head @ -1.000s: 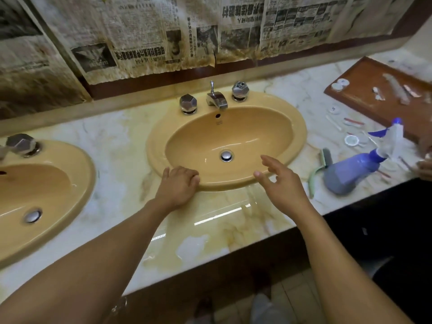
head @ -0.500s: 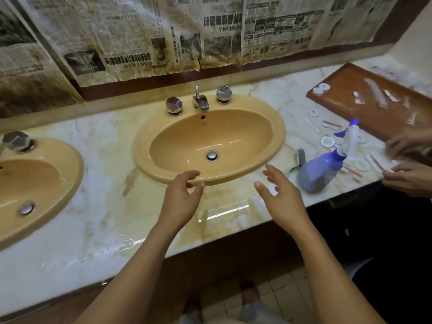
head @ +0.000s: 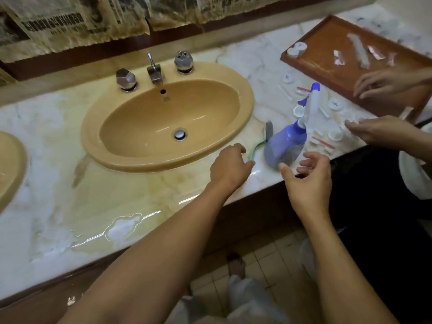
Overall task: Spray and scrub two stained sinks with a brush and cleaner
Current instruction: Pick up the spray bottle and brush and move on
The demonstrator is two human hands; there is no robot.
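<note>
Wet marble counter (head: pixel 58 127), newspaper (head: pixel 58 24) on the wall behind. Left sink (head: pixel 9 164) cut off at frame edge; main sink (head: pixel 140 127) centre. Left hand (head: pixel 230 166) loosely curled, empty, near brush (head: pixel 268 129), which is half hidden behind bottle (head: pixel 285 146). Right hand (head: pixel 308 181) spread, empty, just before bottle. Tray (head: pixel 327 54) far right, contents blurred.

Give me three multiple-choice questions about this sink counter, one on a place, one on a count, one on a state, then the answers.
1. Where is the spray bottle relative to the tan sink? A) in its basin B) on the counter to its right C) behind its spout
2. How many tap knobs flank the spout? A) two B) one C) four
3. What is the right hand doing? A) gripping the bottle B) turning a knob C) open, holding nothing
Answers: B, it rests on marble beside the rim; A, one each side; C, fingers spread, clasping nothing.
</note>
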